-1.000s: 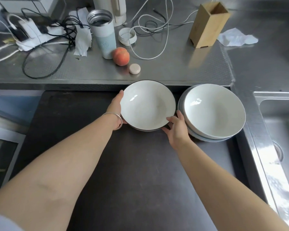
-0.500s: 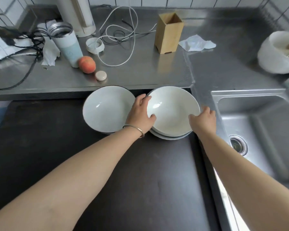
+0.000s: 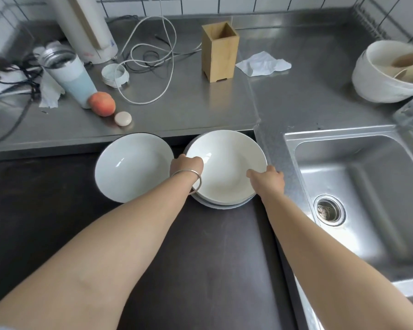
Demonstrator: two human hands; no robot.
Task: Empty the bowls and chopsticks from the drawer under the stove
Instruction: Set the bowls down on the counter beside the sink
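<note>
Steel worktop (image 3: 196, 115) runs across the back; sink (image 3: 358, 186) to the right; dark stove top (image 3: 200, 258) in front, under both forearms. No drawer in view from this angle, so its contents cannot be checked.

Progress, judged from what lies out: two lots of white bowls already sit on the stove top, against the worktop's front edge. Right stack (image 3: 227, 167) is more than one bowl deep: a second rim shows beneath the top one at the near edge. Exact count cannot be read. Single bowl (image 3: 134, 170) stands just left of it, rims nearly touching. No chopsticks visible anywhere. The wooden holder (image 3: 219, 52) on the worktop looks empty from above. So the bowl part seems partly or wholly done; the chopsticks look outstanding. Probably more trips to the drawer.

Left hand (image 3: 186, 166), bangle at the wrist, is at the left rim of the right stack, fingers curled over the edge and gripping it. Right hand (image 3: 268, 178) is on the opposite rim, thumb lying inside the bowl, fingers wrapped outside. Both hands hold the stack from either side. Whether it is resting or slightly lifted cannot be told.

Small clutter behind: tumbler (image 3: 69, 77), peach (image 3: 102, 103), white cable (image 3: 150, 67), crumpled tissue (image 3: 262, 64).
</note>
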